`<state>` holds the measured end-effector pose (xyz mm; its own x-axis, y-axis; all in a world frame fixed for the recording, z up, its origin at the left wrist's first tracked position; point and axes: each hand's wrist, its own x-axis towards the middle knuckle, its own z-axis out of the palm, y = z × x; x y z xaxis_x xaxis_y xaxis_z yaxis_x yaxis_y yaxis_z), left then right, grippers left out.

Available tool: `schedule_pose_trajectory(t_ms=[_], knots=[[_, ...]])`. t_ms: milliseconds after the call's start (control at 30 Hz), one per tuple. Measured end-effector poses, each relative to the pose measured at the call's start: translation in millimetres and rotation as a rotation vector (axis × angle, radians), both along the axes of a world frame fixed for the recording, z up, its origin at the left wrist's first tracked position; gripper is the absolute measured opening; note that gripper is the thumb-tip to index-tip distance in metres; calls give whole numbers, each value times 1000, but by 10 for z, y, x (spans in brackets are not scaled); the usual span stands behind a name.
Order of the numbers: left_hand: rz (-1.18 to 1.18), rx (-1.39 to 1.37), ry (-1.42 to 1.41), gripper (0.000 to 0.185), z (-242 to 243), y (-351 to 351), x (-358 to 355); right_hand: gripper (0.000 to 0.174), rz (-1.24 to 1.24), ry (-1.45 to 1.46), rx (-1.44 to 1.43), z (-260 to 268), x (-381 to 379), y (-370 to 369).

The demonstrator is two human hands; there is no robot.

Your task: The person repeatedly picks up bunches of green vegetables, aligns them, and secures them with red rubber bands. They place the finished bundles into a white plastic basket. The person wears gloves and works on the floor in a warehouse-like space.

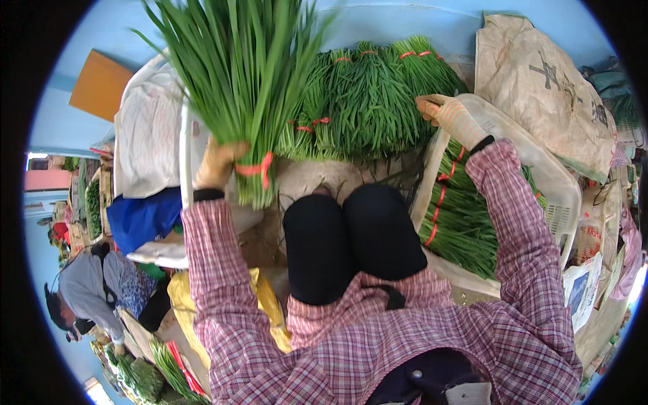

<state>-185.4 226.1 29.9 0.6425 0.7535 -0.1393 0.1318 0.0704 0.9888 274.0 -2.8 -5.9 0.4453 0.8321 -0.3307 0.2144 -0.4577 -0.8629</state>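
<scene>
Gloved, my left hand [221, 161] grips a large bunch of long green leaves, likely Chinese chives [253, 76], just above its red tie [255, 169]. The pale stalk ends point down and the leaves fan upward. My right hand [445, 114], in a striped glove, is at the right edge of a heap of tied green bunches [377, 96]; its fingers are curled together, and whether they pinch anything cannot be told. Below that hand, more tied bunches [455, 228] lie in a crate with a pale rim [430, 182].
A white plastic crate [186, 152] stands at left, a white plastic basket [562, 187] at right. Behind it leans a large woven sack [541, 86] bearing writing. Yellow sacking [185, 304] lies lower left, where another person [96, 288] bends over green bunches [142, 377].
</scene>
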Motion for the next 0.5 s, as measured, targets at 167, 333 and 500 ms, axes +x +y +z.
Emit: schedule_pose_trajectory(t_ms=[167,333,500], knots=[[112,-423,358,68,-1215,-383,-696,59,58,-160,-136,-966,791,957],[37,-623,683,68,-1966,-639,-1043,99,112,-412,-320,-1497,798,2017],[-205,-339,1173,84,-2323,-445,-912,111,137,-502,-737,-1804,582,2730]])
